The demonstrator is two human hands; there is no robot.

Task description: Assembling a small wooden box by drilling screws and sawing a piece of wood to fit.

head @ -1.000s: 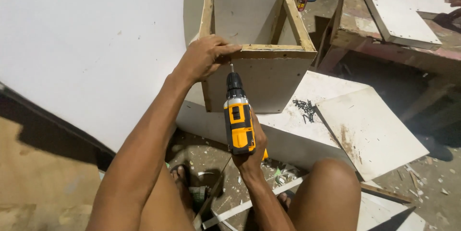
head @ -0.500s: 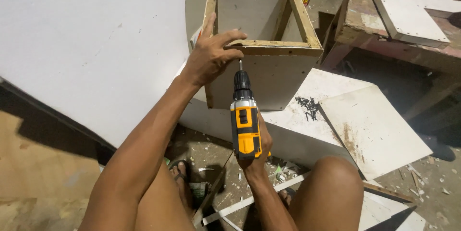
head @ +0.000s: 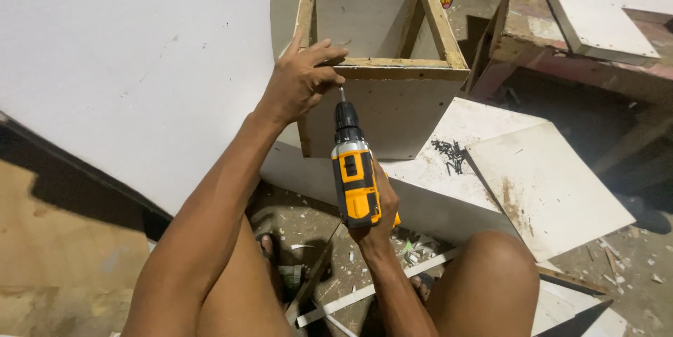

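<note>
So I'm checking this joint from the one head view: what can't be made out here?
- Screw at the drill tip: hidden by the left hand fingers.
- Drill trigger and right hand grip: behind the drill body.
- Box bottom: hidden by its front panel.
- Small dark screws on the white board: too small to count.
- Pink things beyond the box: cut off by the top edge.

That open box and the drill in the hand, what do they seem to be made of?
The box looks like thin board panels with a smooth, matt whitish-grey face, fixed to a bare wood frame: the top rim shows raw yellowish timber with rough edges. The drill, held in the right hand, seems to be moulded plastic, glossy yellow and black, with a slim metal bit. The left hand rests on the rim.
</note>
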